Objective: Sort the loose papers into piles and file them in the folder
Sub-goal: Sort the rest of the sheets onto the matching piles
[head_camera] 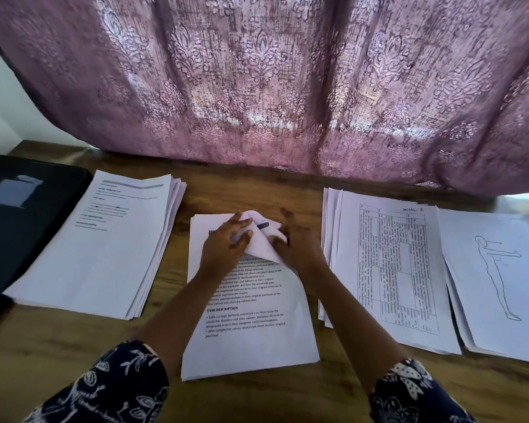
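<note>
Several paper piles lie on a wooden table (257, 401). The middle pile (251, 337) shows printed text headed "TASK DESCRIPTION". At its far end my left hand (226, 242) and my right hand (297, 242) both pinch the top sheet (261, 244), whose upper part is curled up and folded toward me. A form pile (98, 248) lies at the left. Right of the hands sits a pile topped by a table sheet (391, 270), then a pile topped by a figure drawing (495, 279). A black folder (16, 215) lies shut at the far left.
A pink patterned curtain (272, 87) hangs over the table's far edge, right behind the piles. Bare wood shows along the near edge between my patterned sleeves. The piles lie close together with narrow strips of wood between them.
</note>
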Available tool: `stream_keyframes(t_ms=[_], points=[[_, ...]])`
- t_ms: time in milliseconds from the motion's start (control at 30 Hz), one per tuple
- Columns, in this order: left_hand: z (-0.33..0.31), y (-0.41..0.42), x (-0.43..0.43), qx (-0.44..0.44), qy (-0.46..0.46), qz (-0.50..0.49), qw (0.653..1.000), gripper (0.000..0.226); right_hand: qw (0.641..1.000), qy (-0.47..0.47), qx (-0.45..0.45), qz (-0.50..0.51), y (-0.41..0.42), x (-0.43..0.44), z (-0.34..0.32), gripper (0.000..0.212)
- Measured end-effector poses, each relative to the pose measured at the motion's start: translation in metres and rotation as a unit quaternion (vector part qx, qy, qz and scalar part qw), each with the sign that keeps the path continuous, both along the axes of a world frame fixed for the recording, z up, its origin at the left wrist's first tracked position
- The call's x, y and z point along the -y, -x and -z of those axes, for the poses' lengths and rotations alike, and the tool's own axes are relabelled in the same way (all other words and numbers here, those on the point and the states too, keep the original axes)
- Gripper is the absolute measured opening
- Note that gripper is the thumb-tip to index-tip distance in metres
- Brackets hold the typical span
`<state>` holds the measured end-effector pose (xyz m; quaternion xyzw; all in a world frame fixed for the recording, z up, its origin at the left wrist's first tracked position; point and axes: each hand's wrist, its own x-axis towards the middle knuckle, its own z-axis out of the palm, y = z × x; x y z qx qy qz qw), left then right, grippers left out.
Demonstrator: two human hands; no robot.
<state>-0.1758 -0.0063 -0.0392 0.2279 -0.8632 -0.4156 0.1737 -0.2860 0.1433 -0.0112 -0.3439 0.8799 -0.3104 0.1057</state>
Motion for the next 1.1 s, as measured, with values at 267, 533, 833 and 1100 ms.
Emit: stream_keyframes(t_ms=[267, 533, 833, 1100], points=[[-0.011, -0.01, -0.004, -0.025, -0.067, 0.018, 0.997, 0.058, 0.963, 0.084, 0.25, 0.044, -0.023, -0.012, 0.007, 0.059], [-0.036, -0.016, 0.013, -0.065, -0.189, -0.094, 0.975, 0.042, 0.912, 0.187, 0.359, 0.072, -0.022, -0.022, -0.019, 0.009], [-0.116, -0.043, 0.0, -0.164, -0.442, 0.034, 0.881, 0.061, 0.925, 0.328, 0.168, 0.091, -0.029, -0.027, -0.106, 0.026], [-0.098, -0.044, -0.05, -0.113, -0.101, -0.131, 0.98, 0.052, 0.93, 0.346, 0.063, 0.11, -0.069, -0.014, -0.076, 0.049]])
